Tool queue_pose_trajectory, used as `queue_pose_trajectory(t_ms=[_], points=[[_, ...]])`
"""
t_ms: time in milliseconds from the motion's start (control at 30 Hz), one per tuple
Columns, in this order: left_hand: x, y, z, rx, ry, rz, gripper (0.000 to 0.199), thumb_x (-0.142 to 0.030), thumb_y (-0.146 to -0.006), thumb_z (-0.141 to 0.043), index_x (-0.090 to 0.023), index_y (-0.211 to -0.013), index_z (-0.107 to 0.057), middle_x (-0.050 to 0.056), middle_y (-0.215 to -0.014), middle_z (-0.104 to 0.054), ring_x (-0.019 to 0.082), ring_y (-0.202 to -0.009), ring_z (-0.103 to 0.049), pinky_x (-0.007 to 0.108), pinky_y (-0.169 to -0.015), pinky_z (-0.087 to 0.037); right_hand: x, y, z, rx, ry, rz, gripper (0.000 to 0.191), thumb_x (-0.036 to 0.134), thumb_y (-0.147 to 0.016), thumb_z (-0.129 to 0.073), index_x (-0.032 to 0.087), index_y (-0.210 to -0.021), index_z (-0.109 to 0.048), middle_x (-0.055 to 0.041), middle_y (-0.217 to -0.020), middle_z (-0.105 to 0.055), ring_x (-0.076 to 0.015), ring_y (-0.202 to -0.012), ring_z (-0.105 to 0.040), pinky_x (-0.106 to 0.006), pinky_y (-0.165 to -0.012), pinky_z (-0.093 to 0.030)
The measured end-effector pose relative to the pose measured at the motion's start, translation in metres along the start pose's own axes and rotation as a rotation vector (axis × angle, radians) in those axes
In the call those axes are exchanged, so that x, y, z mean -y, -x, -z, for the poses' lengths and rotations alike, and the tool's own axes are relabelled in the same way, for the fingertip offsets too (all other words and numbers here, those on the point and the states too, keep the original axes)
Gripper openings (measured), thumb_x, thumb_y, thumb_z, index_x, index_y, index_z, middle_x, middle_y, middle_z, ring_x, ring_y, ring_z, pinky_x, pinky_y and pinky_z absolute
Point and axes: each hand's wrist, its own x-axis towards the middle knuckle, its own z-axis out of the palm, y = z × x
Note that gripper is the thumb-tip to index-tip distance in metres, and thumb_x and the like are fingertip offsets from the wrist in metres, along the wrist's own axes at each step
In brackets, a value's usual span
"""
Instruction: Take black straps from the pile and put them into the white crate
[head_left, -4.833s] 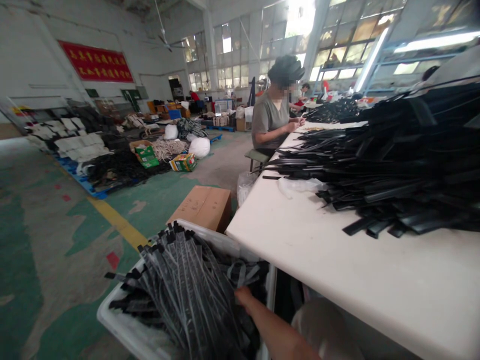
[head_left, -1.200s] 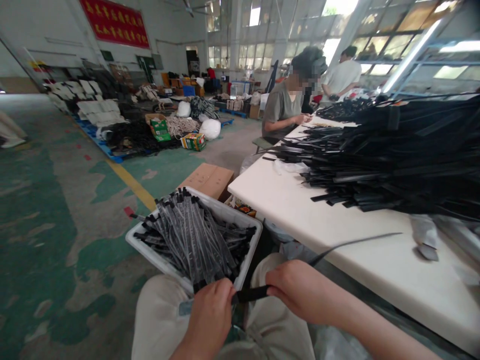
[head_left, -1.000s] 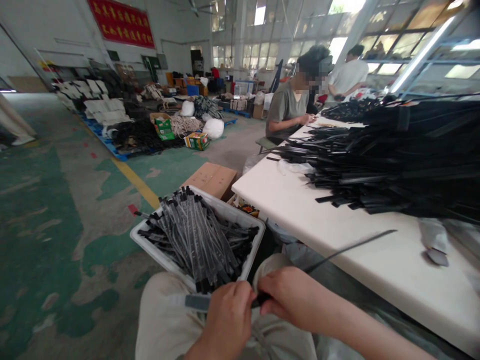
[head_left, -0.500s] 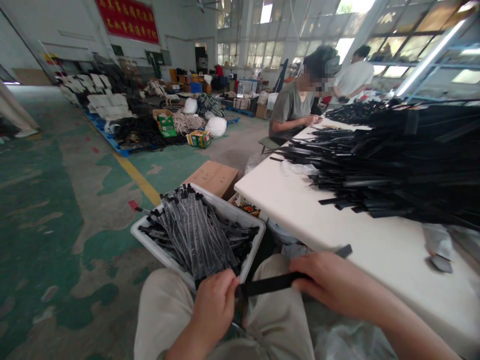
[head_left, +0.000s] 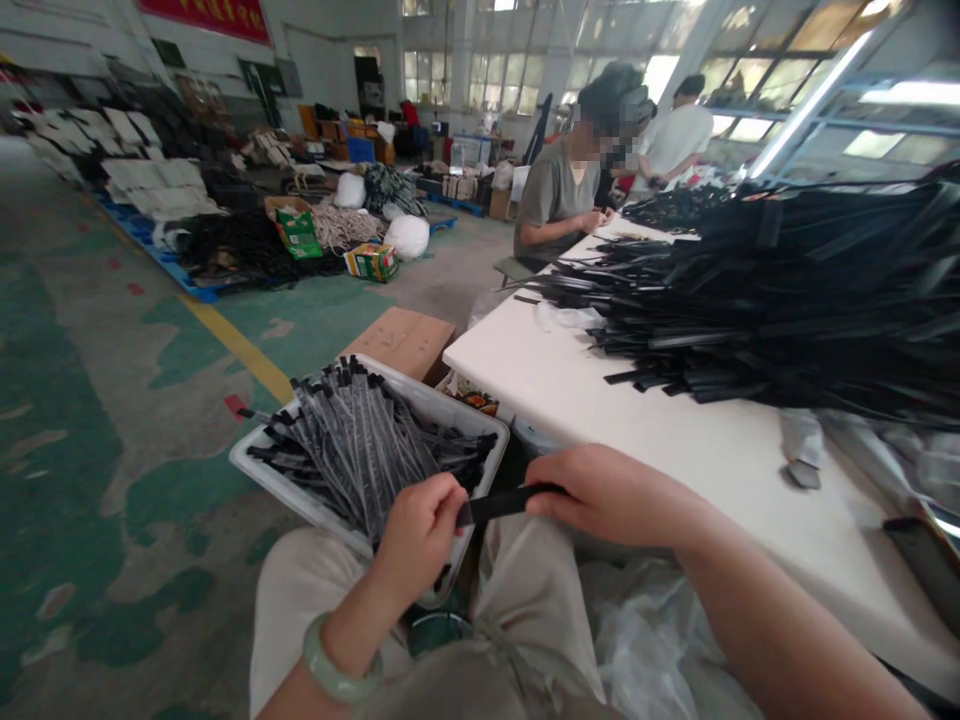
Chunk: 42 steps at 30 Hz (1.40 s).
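The likeliest trouble lies in the loose load and the short grip on one strip. At the left, a white plastic crate (head_left: 442, 397) sits against the person's knees, packed with long black-and-grey strips (head_left: 352, 445) whose ends poke past its rim. A knock from the left arm or a shift of the knees could tilt the crate and spill strips onto the painted floor (head_left: 97, 420).

The left hand (head_left: 420, 525), with a pale green bangle (head_left: 337, 660) on its wrist, is closed narrow, pinching one end of a flat black strip (head_left: 499, 505). The right hand (head_left: 607, 495) is also nearly closed, its curled fingers gripping the strip's other end. The strip spans the short gap between the hands, just above the crate's near corner. If either grip slackens, the smooth strip could slip free and drop into the crate or between the knees.

Farther right, a crumpled clear plastic bag (head_left: 660, 640) lies below the right forearm. Above it, a white table (head_left: 525, 350) bears a large heap of black strips (head_left: 772, 300). Its loose ends jut out unevenly, so a careless brush could send some sliding. A co-worker (head_left: 555, 190) sits at the table's far end.
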Motion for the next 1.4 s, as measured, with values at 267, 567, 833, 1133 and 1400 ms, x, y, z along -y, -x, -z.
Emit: queue_pose_trajectory(t_ms=[267, 567, 833, 1133, 1400], points=[[-0.030, -0.037, 0.032, 0.119, 0.039, -0.119, 0.035, -0.036, -0.094, -0.040, -0.022, -0.062, -0.047, -0.004, -0.053, -0.056, 0.014, -0.051, -0.055, 0.025, -0.056, -0.039, 0.017, -0.010, 0.026, -0.176, -0.232, -0.036, 0.024, 0.026, -0.091, -0.059, 0.015, -0.072, -0.066, 0.0022, -0.061, -0.060, -0.0110, -0.057, -0.048, -0.022, -0.054, -0.031], [-0.040, -0.044, 0.056, 0.070, -0.082, -0.158, 0.036, -0.032, -0.092, -0.042, -0.021, -0.057, -0.047, -0.004, -0.050, -0.053, 0.014, -0.052, -0.053, 0.025, -0.056, -0.034, 0.017, -0.019, 0.023, -0.109, -0.365, -0.104, 0.033, 0.028, -0.093, -0.051, 0.018, -0.062, -0.055, 0.0047, -0.050, -0.053, -0.0095, -0.046, -0.044, -0.022, -0.049, -0.032], [-0.037, -0.046, 0.054, 0.126, -0.164, -0.231, 0.033, -0.032, -0.093, -0.041, -0.022, -0.062, -0.048, -0.003, -0.057, -0.053, 0.015, -0.059, -0.055, 0.026, -0.059, -0.037, 0.027, -0.047, 0.002, 0.028, -0.762, -0.054, 0.042, 0.034, -0.094, -0.050, 0.018, -0.055, -0.050, 0.0063, -0.041, -0.048, -0.0060, -0.037, -0.032, -0.020, -0.040, -0.024], [0.119, 0.007, 0.101, -0.585, -0.414, 0.242, 0.040, -0.043, -0.094, -0.028, -0.015, -0.108, -0.054, 0.018, -0.107, -0.068, 0.033, -0.104, -0.065, 0.051, -0.096, -0.049, 0.083, -0.200, 0.021, -0.331, -1.367, 0.081, 0.034, 0.018, -0.100, -0.046, 0.017, -0.067, -0.054, 0.0122, -0.038, -0.041, -0.0061, -0.037, -0.025, -0.019, -0.038, -0.017], [0.218, 0.147, 0.048, -0.486, -0.425, 0.396, 0.016, -0.038, -0.077, -0.044, -0.028, -0.080, -0.057, 0.008, -0.082, -0.076, 0.033, -0.085, -0.075, 0.049, -0.082, -0.061, 0.105, -0.216, 0.040, -0.662, -1.415, 0.410, 0.037, 0.046, -0.102, -0.044, 0.022, -0.076, -0.052, 0.0104, -0.056, -0.047, -0.0061, -0.052, -0.037, -0.016, -0.053, -0.033]])
